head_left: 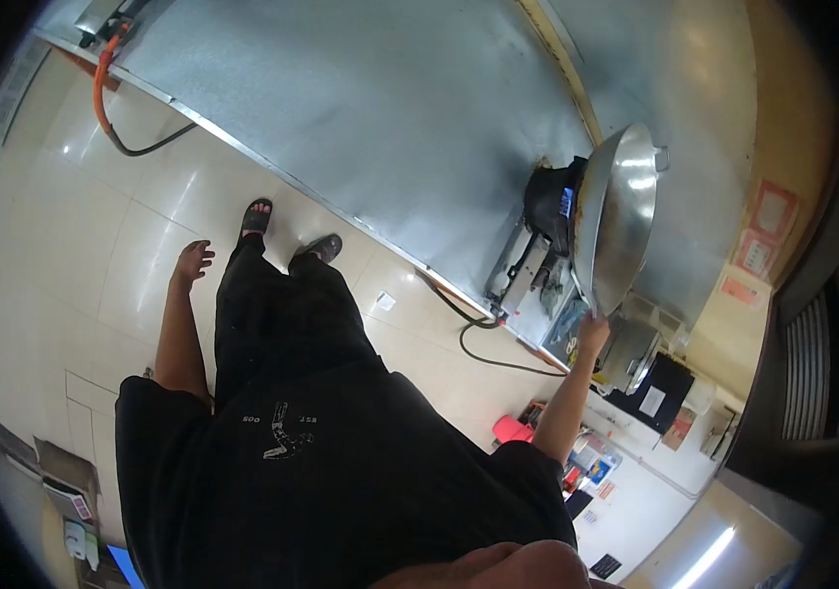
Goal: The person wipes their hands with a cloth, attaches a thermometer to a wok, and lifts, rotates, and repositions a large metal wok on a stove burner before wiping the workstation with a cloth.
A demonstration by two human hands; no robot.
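A large metal wok (626, 211) is tilted up on its side at the right, beside a black burner ring (549, 201) on the steel counter. My right hand (593, 332) is closed around the wok's handle at its lower edge. My left hand (196, 261) hangs at my side over the floor, fingers apart, holding nothing. Below the black ring, a metal burner fitting (523, 280) sits near the counter's front edge.
The steel counter (361, 98) runs diagonally across the top. An orange hose (99, 88) hangs at its left end, and black hoses (469, 334) hang below its front edge. A lidded metal pot (628, 355) stands beyond my right hand. A pink container (511, 429) lies lower right.
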